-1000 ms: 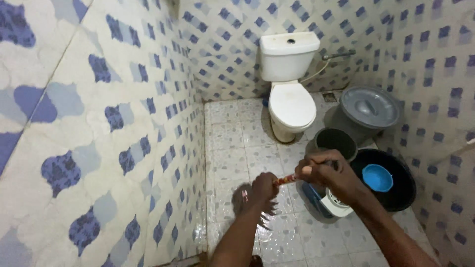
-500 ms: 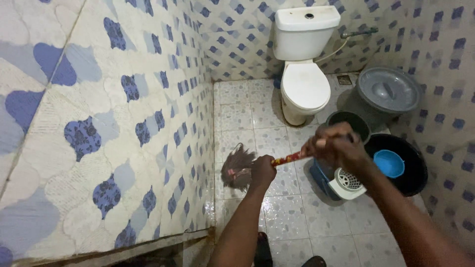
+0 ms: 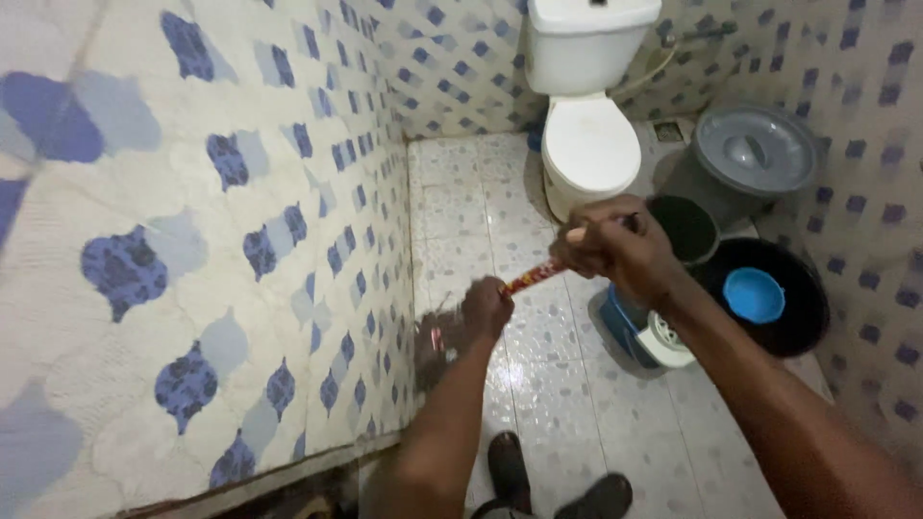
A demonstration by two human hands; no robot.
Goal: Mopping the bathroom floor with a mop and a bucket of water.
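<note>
head view, both hands' grip clenched on broom handle, left hand low, right hand high

White ceramic toilet at floor's far edge. Grey lidded plastic bin in far right corner; round blue plastic bowl inside black basin.

A short broom with a red-and-yellow patterned handle runs slantwise, its upper end high toward the toilet side and its lower end down by the tiled wall. The dark, bushy bristle head is blurred, low above the wet floor tiles just beside the wall.
</note>
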